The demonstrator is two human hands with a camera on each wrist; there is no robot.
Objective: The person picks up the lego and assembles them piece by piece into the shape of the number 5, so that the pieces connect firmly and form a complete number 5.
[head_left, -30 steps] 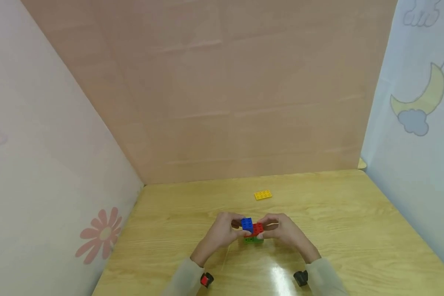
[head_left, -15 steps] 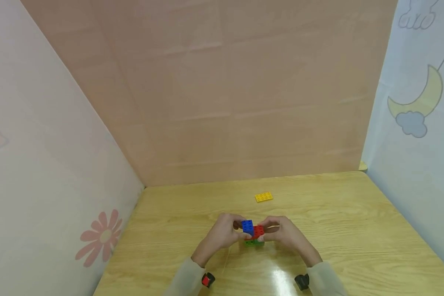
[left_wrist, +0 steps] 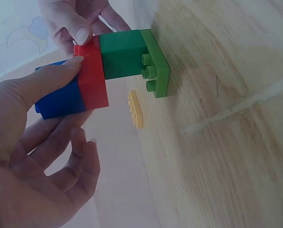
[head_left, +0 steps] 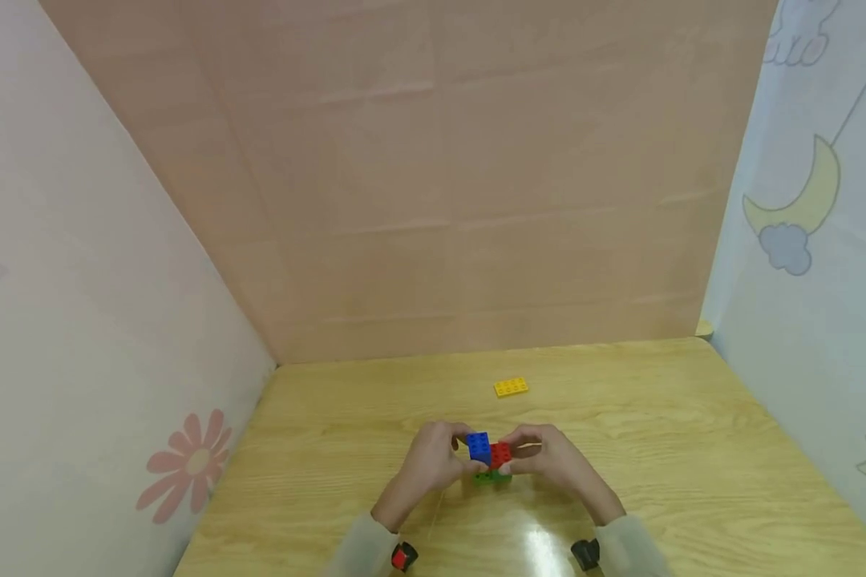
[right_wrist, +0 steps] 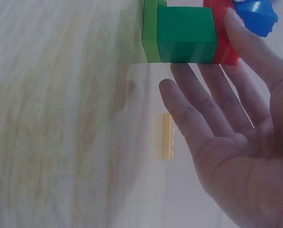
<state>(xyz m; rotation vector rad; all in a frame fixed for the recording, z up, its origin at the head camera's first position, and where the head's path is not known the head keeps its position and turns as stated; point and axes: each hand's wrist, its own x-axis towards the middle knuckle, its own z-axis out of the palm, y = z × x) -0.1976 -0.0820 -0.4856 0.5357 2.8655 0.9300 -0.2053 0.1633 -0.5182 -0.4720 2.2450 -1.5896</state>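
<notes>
A toy-brick stack stands on the table. At its base is a light green plate (left_wrist: 161, 66), with a dark green brick (left_wrist: 123, 54) on it. A red brick (left_wrist: 93, 80) tops that and juts out to the left, with a blue brick (head_left: 479, 447) on its left end. My left hand (head_left: 431, 458) pinches the blue brick between thumb and fingers, its thumb tip reaching the red brick. My right hand (head_left: 551, 458) holds the red brick's right end between thumb and fingers. In the right wrist view, its fingers pass behind the dark green brick.
A yellow plate (head_left: 511, 387) lies flat on the wooden table (head_left: 346, 417) beyond the hands. A brown-covered panel (head_left: 433, 200) rises at the table's back. Pale decorated walls (head_left: 115, 280) stand at left and right.
The head view has shifted slightly. Both hands keep their hold on the bricks, and the stack stands nearly as before.
</notes>
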